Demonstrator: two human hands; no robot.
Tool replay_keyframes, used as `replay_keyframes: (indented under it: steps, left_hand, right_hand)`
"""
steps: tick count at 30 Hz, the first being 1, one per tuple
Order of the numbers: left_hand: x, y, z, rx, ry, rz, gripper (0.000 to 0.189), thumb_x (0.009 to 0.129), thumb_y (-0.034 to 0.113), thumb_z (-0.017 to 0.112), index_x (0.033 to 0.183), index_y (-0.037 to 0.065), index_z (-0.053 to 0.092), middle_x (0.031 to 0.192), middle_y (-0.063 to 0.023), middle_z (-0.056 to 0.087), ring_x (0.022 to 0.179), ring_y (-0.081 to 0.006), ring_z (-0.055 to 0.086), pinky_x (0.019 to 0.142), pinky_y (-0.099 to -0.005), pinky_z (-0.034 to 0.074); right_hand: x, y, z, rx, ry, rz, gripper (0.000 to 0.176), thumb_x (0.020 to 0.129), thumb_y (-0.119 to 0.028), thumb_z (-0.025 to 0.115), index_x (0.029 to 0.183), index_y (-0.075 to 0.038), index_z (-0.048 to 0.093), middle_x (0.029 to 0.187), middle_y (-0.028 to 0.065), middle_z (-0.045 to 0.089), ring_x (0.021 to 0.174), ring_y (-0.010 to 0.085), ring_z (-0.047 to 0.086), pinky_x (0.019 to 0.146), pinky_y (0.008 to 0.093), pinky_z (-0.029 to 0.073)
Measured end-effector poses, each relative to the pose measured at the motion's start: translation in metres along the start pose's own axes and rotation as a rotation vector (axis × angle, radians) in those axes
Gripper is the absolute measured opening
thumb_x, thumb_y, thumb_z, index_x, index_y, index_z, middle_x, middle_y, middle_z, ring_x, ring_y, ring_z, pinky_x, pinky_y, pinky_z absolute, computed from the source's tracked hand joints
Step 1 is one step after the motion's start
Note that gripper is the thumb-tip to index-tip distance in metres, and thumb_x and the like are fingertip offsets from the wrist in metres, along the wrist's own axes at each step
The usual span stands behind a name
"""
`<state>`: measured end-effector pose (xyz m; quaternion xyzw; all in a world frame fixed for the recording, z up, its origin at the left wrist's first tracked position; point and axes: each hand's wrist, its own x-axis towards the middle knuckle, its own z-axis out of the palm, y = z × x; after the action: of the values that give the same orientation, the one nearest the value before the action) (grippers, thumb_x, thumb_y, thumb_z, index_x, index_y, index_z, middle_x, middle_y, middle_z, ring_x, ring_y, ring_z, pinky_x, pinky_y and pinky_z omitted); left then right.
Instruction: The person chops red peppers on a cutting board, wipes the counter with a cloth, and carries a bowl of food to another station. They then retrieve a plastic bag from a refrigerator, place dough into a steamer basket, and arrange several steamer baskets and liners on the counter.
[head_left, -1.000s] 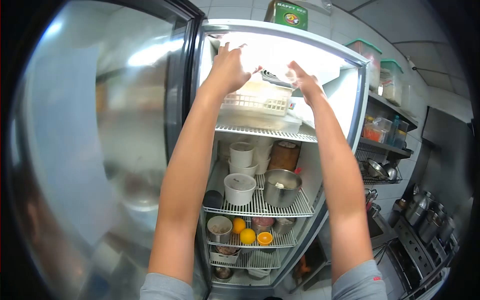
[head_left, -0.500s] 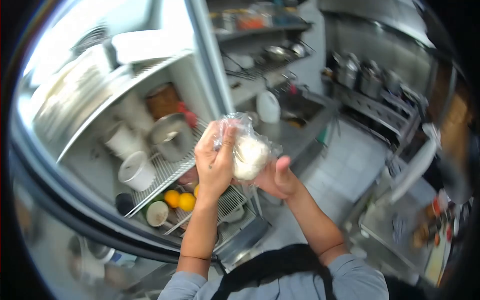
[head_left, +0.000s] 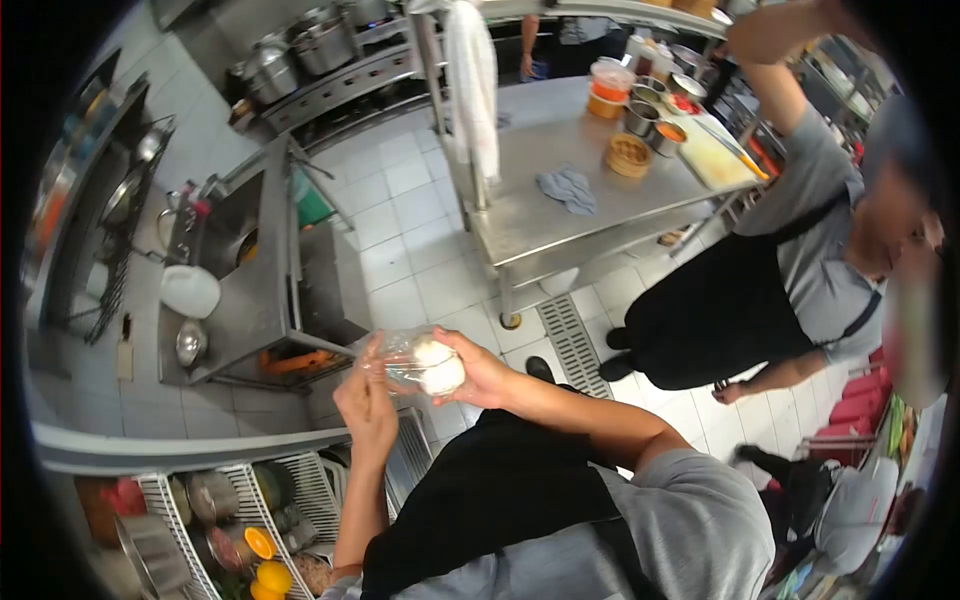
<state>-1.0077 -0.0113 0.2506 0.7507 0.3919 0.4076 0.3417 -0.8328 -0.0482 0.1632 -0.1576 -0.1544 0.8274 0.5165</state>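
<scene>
1. The right hand (head_left: pixel 482 372) cups a clear plastic bag (head_left: pixel 398 362) around its rounded white contents (head_left: pixel 438 368), fingers grasping it from the side.
2. The left hand (head_left: pixel 366 410) has its fingers on the bag's other end, gripping the plastic.
3. The bag is held between both hands, in front of the wearer's black apron (head_left: pixel 480 490).
4. At lower left, wire shelves (head_left: pixel 315 495) carry oranges (head_left: pixel 273 575) and a steel pot (head_left: pixel 152 555).
5. A steel tabletop (head_left: pixel 530 220) beyond bears a crumpled cloth (head_left: pixel 567 188); a co-worker (head_left: pixel 715 310) stands near it.
</scene>
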Motion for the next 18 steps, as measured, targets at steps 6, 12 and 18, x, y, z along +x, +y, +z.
replay_keyframes:
  steps: [6, 12, 18]
  left_hand:
    - [0.04, -0.016, 0.073, -0.157, -0.083, -0.028, 0.046, 0.107, 0.023, 0.045, 0.147, 0.001, 0.046, 0.112, -0.0153, 0.069, 0.063, -0.0155, 0.064, 0.063, -0.028, 0.05]
    - [0.1, -0.041, 0.154, -0.282, -0.007, -0.063, 0.05, 0.104, 0.018, 0.05, 0.151, 0.006, 0.037, 0.129, -0.0103, 0.055, 0.087, -0.012, 0.062, 0.067, -0.0263, 0.049]
    - [0.103, -0.06, 0.321, -0.425, -0.436, -0.146, 0.026, 0.101, 0.013, 0.056, 0.125, 0.007, 0.062, 0.116, -0.007, 0.064, 0.081, -0.0113, 0.064, 0.066, -0.0257, 0.049]
  right_hand:
    - [-0.059, -0.053, -0.066, -0.003, 0.42, -0.215, 0.055, 0.1, -0.057, 0.041, 0.125, -0.012, 0.062, 0.114, 0.0087, 0.071, 0.093, 0.0244, 0.071, 0.061, 0.0383, 0.058]
    - [-0.09, -0.229, -0.172, -0.288, 0.852, -0.434, 0.075, 0.093, -0.075, 0.046, 0.124, -0.008, 0.059, 0.1, 0.0065, 0.069, 0.083, 0.0218, 0.069, 0.062, 0.0421, 0.06]
    - [-0.149, -0.466, -0.223, -1.701, 1.465, -0.787, 0.064, 0.101, -0.061, 0.039, 0.139, -0.011, 0.055, 0.118, 0.0236, 0.068, 0.107, 0.04, 0.067, 0.085, 0.0504, 0.054]
